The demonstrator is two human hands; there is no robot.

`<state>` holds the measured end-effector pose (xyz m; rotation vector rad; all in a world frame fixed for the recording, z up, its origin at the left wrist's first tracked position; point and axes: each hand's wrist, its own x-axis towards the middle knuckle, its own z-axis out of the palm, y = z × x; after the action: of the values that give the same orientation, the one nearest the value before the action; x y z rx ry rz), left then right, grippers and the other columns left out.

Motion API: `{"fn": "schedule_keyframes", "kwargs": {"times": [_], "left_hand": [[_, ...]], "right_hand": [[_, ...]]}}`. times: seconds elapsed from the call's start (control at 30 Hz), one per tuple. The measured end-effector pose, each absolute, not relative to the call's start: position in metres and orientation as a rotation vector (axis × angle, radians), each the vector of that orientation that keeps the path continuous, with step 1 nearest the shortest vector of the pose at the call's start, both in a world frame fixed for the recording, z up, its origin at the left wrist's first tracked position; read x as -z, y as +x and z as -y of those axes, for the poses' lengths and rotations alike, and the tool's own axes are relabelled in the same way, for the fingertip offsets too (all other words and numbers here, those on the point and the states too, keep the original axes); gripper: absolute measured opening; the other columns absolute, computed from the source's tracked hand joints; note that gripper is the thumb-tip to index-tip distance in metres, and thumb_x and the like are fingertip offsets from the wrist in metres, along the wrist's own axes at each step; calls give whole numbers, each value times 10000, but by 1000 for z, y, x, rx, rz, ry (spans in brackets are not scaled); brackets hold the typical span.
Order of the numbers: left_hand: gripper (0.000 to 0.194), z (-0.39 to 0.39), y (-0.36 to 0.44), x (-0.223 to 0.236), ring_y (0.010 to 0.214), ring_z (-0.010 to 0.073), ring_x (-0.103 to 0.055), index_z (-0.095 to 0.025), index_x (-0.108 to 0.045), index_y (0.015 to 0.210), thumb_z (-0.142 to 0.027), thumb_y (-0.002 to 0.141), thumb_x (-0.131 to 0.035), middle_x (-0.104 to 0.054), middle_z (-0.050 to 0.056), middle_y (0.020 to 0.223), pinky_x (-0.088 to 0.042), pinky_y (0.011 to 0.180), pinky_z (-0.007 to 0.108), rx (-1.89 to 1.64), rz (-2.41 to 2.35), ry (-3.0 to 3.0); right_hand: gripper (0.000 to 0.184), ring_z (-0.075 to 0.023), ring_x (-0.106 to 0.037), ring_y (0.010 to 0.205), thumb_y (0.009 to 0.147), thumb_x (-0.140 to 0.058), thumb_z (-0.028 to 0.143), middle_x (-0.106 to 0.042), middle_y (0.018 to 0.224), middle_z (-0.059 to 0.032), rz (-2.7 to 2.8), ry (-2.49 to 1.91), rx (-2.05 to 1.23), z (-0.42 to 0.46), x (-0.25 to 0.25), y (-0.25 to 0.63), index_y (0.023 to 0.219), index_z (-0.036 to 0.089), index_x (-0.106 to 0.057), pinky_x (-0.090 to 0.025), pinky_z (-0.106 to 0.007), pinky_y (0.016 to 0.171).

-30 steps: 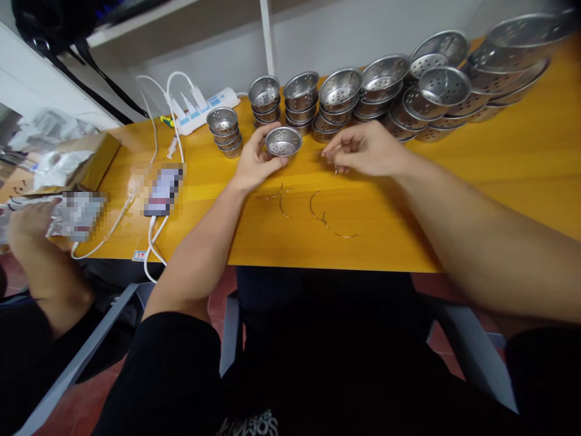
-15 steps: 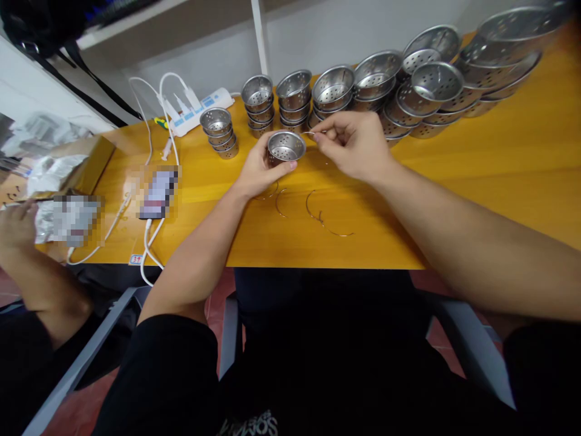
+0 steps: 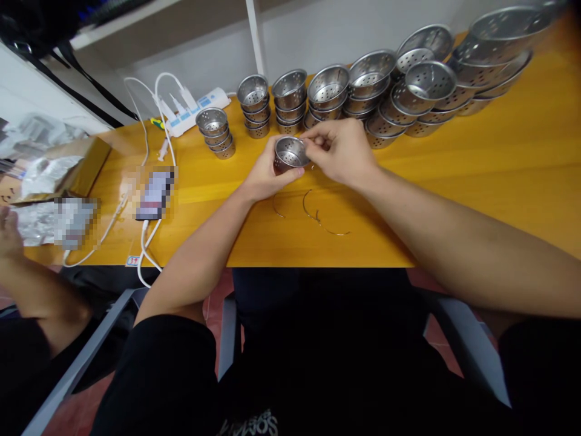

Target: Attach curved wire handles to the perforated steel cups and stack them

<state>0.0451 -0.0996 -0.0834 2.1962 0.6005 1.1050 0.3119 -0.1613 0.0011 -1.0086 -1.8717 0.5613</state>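
My left hand (image 3: 269,172) is wrapped around a small perforated metal cup (image 3: 290,152), held above the table with its mouth tilted toward me. At the cup's right rim, the fingers of my right hand (image 3: 340,150) are pinched together. A thin curved wire was visible in that pinch a moment ago; now my fingers and the rim mostly hide it. Below the hands, thin bent wires (image 3: 310,206) lie on the wooden table (image 3: 385,242).
Stacks of perforated metal cups (image 3: 289,100) line the back of the table, larger toward the right. At left are a power strip (image 3: 200,109) with white cables, a phone (image 3: 155,194) and a cardboard box (image 3: 88,166). Another person's hand (image 3: 9,233) is at the far left.
My right hand has moved left and slightly down, bringing the wire to the cup's rim. The cup has shifted slightly right in my left hand. The other person's hand has drawn back left.
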Motion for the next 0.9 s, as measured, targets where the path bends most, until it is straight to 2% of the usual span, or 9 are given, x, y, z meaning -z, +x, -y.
{"fn": "schedule_keyframes", "kwargs": {"times": [0.17,0.3,0.37,0.43,0.57,0.67,0.77,0.9], "left_hand": [[1075,110,48,77,1533,398,-805,-269,-461,1759,-1022,1087,-830,-697,185,1676,-684,1366,625,-1088,-636,2180],[1250,123,52,66,1610,443,-764,-255,-450,1766,-1049,958,-977,-678,214,1725,-639,1426,640,-1031,-770,2222],[1233,127,54,61,1611,449,-763,-246,-484,1747,-1042,954,-992,-693,216,1717,-631,1433,642,-1019,-839,2236],[1178,129,56,59,1557,430,-793,-244,-522,1723,-1059,987,-946,-727,205,1678,-654,1397,627,-1035,-867,2212],[1091,125,53,58,1351,356,-855,-259,-616,1617,-1119,996,-873,-813,140,1508,-716,1253,562,-1092,-801,2115],[1018,120,47,56,1259,318,-861,-260,-688,1536,-1107,1005,-880,-844,100,1400,-734,1180,521,-1079,-729,2075],[998,119,45,54,1268,319,-868,-244,-715,1553,-1071,1025,-894,-859,111,1400,-750,1165,512,-1050,-678,2052],[1120,120,46,57,1444,370,-862,-265,-653,1669,-1062,951,-976,-833,151,1578,-734,1293,551,-1027,-669,2078]], "right_hand": [[221,-306,-670,823,1229,-916,537,-802,922,-62,1833,-1033,-600,162,-1,311,1107,353,-931,-680,-584,921],[194,-300,-669,804,1172,-970,522,-755,871,-41,1802,-1003,-608,159,4,306,1122,342,-916,-686,-602,919],[218,-296,-663,791,1139,-1008,550,-715,827,-22,1764,-976,-626,157,6,303,1137,358,-904,-694,-594,907],[267,-304,-673,796,1123,-1028,606,-706,811,-21,1728,-946,-672,157,5,301,1120,377,-893,-700,-577,867],[499,-335,-765,860,1113,-990,842,-834,952,-70,1729,-846,-848,162,-9,309,1064,358,-879,-693,-522,725],[734,-287,-720,747,979,-996,1076,-861,994,-53,1821,-782,-1032,168,-22,320,1138,367,-897,-627,-476,628],[825,-269,-672,697,829,-1049,1154,-832,915,-18,1861,-749,-1163,173,-29,326,1101,398,-860,-597,-481,633],[814,-292,-678,696,793,-1091,1133,-769,783,2,1823,-748,-1204,175,-29,324,1019,405,-805,-595,-508,660]]}}
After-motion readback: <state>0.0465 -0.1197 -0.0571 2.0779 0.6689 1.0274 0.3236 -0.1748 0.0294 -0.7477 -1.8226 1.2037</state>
